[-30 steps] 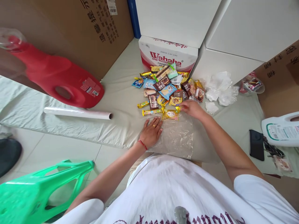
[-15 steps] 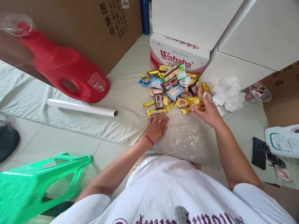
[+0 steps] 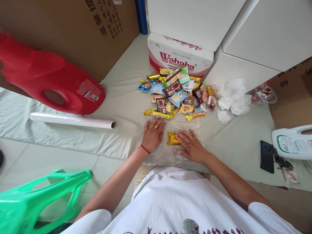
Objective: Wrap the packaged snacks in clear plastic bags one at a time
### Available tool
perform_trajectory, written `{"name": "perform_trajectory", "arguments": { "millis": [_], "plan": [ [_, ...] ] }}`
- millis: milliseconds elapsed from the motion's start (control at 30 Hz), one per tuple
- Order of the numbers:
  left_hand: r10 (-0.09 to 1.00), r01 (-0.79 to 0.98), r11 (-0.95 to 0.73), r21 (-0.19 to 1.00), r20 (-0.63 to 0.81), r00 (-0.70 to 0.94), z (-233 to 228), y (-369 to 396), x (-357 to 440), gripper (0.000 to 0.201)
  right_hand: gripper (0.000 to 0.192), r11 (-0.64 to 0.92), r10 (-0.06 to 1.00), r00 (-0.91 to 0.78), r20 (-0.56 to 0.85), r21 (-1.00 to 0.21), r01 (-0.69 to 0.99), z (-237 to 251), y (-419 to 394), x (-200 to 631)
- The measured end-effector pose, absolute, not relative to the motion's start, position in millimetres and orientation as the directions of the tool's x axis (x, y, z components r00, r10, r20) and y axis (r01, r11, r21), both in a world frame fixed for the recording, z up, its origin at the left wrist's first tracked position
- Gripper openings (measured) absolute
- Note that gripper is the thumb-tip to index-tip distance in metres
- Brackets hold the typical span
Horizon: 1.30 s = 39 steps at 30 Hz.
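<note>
**Flat-handed on the plastic sheet, one snack set apart**

Centrally, a yellow snack packet lies alone on the clear plastic sheet, near the person. Right hand rests flat, fingers spread, fingertips touching the packet's right edge; nothing pinched. Left hand presses the sheet's left side, palm down, likely pinning the film so it stays smooth. Farther off: the snack pile against a Wahaha carton. Far left, film roll and red jug.
</note>
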<state>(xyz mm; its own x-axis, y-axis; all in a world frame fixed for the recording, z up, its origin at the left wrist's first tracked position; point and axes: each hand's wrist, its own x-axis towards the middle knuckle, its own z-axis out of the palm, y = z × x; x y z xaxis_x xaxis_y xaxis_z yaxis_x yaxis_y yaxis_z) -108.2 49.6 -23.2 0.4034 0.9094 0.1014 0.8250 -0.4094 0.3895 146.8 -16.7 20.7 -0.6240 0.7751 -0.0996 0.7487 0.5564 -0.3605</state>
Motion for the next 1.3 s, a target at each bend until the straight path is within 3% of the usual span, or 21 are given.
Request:
{"name": "perform_trajectory", "arguments": {
  "millis": [100, 167, 267, 367, 467, 567, 800, 1000, 1100, 1233, 1300],
  "plan": [
    [0.915, 0.833, -0.399, 0.384, 0.1, 0.392, -23.6, 46.4, -111.1, 0.051, 0.056, 0.511, 0.798, -0.599, -0.068, -0.453, 0.731, 39.7, 13.4, 154.4],
    [0.911, 0.832, -0.406, 0.378, 0.092, 0.403, -23.6, 45.4, -111.2, 0.051, 0.048, 0.424, 0.87, -0.493, -0.023, -0.475, 0.771, 53.1, 47.6, 159.6],
    [0.909, 0.834, -0.409, 0.371, 0.084, 0.408, -23.5, 45.3, -110.0, 0.05, 0.037, 0.203, 0.979, -0.197, 0.059, -0.421, 0.884, 70.9, 115.7, 171.5],
    [0.91, 0.837, -0.406, 0.367, 0.085, 0.405, -23.4, 45.8, -109.2, 0.05, 0.037, -0.002, 0.986, 0.057, 0.158, -0.328, 0.945, 81.9, 187.5, 183.8],
    [0.911, 0.838, -0.406, 0.365, 0.086, 0.404, -23.0, 46.1, -109.2, 0.05, 0.04, 0.086, 0.982, -0.049, 0.184, -0.201, 0.976, 83.3, 239.4, 186.9],
    [0.913, 0.836, -0.402, 0.374, 0.089, 0.399, -21.9, 46.0, -109.2, 0.049, 0.057, 0.231, 0.972, -0.219, 0.089, -0.156, 0.96, 74.5, 258.9, 180.7],
    [0.909, 0.831, -0.41, 0.374, 0.089, 0.408, -21.1, 45.7, -110.1, 0.048, 0.058, 0.127, 0.988, -0.11, 0.106, -0.174, 0.976, 49.9, 237.1, 182.5],
    [0.911, 0.837, -0.404, 0.37, 0.081, 0.404, -20.9, 46.3, -108.9, 0.049, 0.05, 0.132, 0.989, -0.119, 0.085, -0.166, 0.977, 76.5, 212.2, 212.1],
    [0.909, 0.834, -0.408, 0.372, 0.082, 0.408, -19.2, 45.6, -108.3, 0.049, 0.047, 0.136, 0.977, -0.088, 0.195, -0.25, 0.958, 94.6, 175.2, 227.8],
    [0.912, 0.829, -0.4, 0.391, 0.074, 0.404, -19.1, 46.3, -109.3, 0.049, 0.051, 0.264, 0.961, -0.158, 0.226, -0.594, 0.76, 92.4, 98.8, 224.9],
    [0.915, 0.824, -0.388, 0.411, 0.068, 0.397, -21.3, 48.8, -110.8, 0.048, 0.051, 0.325, 0.946, -0.231, 0.228, -0.702, 0.634, 77.6, 62.3, 210.5]
  ]
}}
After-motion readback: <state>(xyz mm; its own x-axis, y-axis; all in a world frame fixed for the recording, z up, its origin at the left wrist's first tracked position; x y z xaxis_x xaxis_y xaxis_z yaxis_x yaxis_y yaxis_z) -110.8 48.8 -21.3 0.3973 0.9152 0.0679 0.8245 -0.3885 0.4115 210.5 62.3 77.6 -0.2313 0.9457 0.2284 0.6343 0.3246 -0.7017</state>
